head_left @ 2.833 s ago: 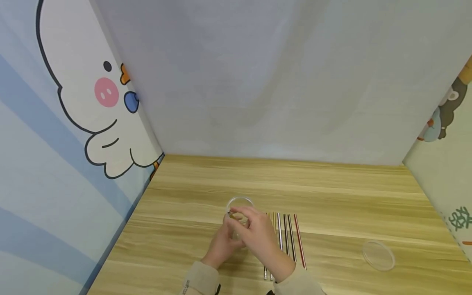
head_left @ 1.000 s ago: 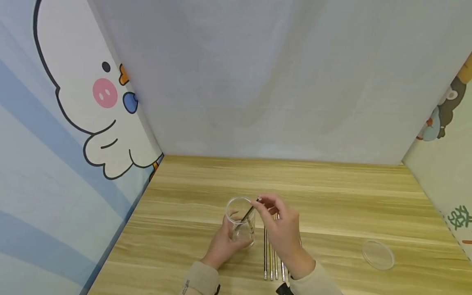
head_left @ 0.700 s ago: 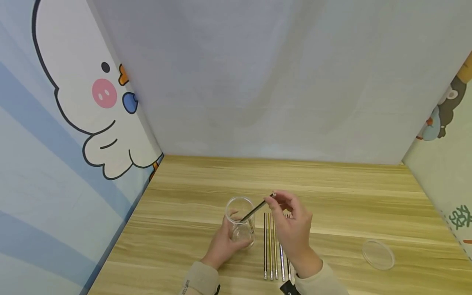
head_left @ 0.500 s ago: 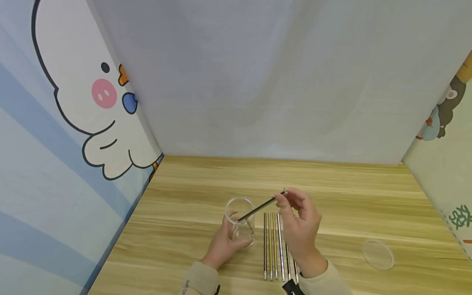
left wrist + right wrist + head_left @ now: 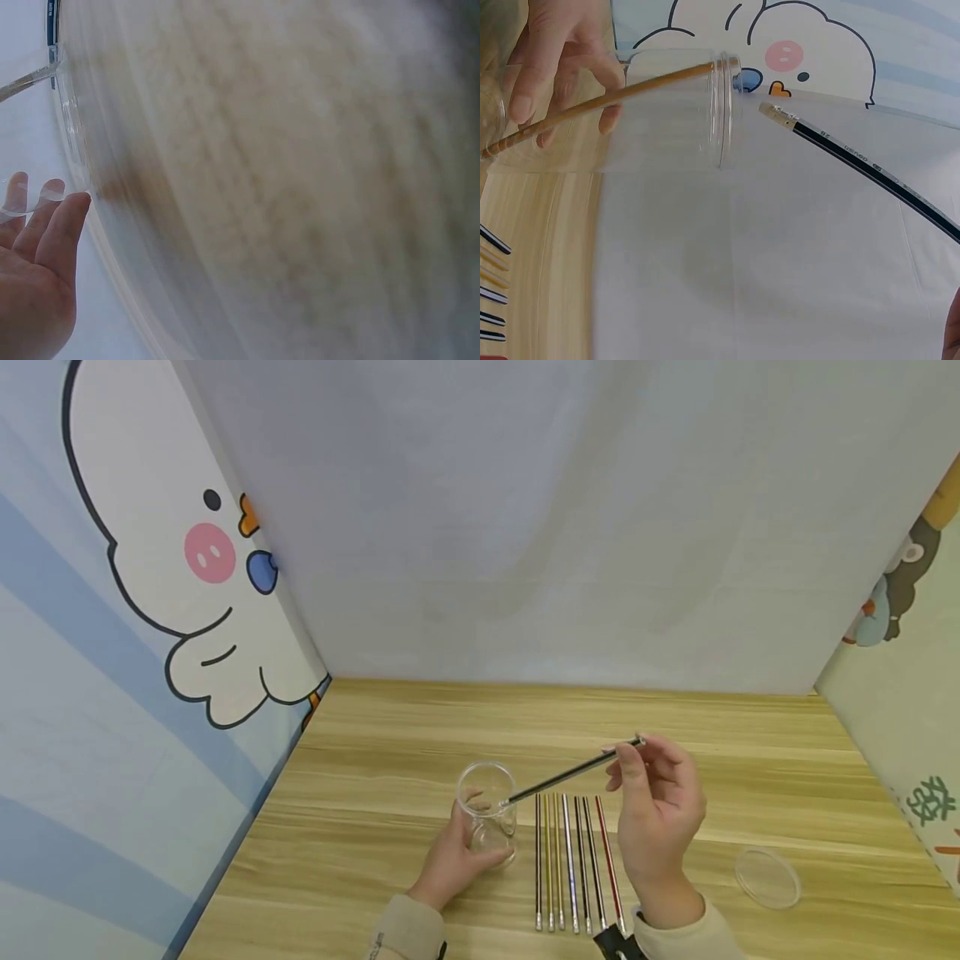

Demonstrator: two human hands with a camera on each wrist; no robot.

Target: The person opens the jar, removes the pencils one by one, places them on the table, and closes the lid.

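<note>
My left hand (image 5: 453,860) grips a clear plastic jar (image 5: 491,843) around its side; its fingers show through the wall in the right wrist view. One yellow-brown pencil (image 5: 615,97) leans inside the jar. Between thumb and fingers, my right hand (image 5: 662,818) pinches a black-and-silver pencil (image 5: 573,772) near its far end, held aslant. Its white eraser (image 5: 778,115) points at the jar's rim and sits just outside the mouth in the right wrist view. The left wrist view is mostly blurred jar wall, with fingers (image 5: 61,240) at its left edge.
Several pencils (image 5: 569,860) lie side by side in a row on the wooden table (image 5: 360,827), between jar and right hand, erasers toward me. A clear round lid (image 5: 768,878) lies farther right. A grey cloth wall (image 5: 570,527) stands behind the table.
My right hand has moved from over the jar's mouth to the right and slightly up, drawing the black pencil out of the jar. The left hand and jar have stayed in place.
</note>
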